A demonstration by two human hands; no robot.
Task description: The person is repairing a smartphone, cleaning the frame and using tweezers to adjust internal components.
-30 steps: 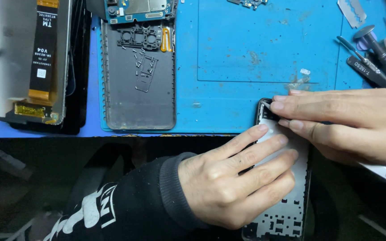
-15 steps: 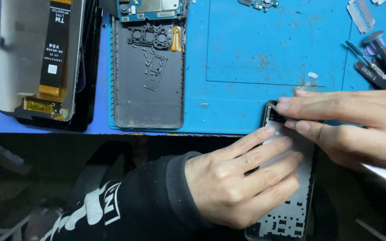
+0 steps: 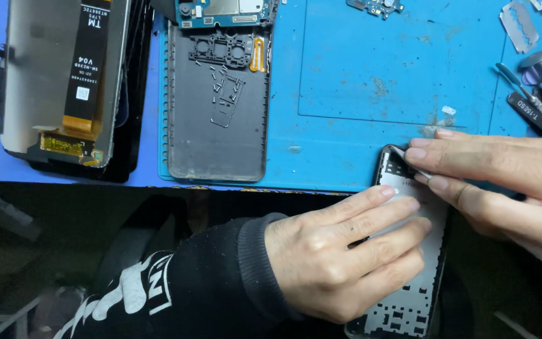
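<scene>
Grey back cover point(image 3: 217, 113) left of hands-held frame point(image 3: 409, 301)

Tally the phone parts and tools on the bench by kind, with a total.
Phone frame under both hands: 1
Grey back cover: 1
Display panel with flex cable: 1
Circuit boards: 2
Razor blade: 1
Screwdrivers: at least 2
Total: at least 8

My left hand point(image 3: 346, 251) covers the middle of the phone frame point(image 3: 409, 307), whose lower end runs off the bottom edge. My right hand point(image 3: 497, 182) hides the frame's right side and is itself cut off by the right edge. The small strip point(image 3: 403, 150) under my right fingertips is too small to identify. The circuit board point(image 3: 221, 11) runs past the top edge.
</scene>
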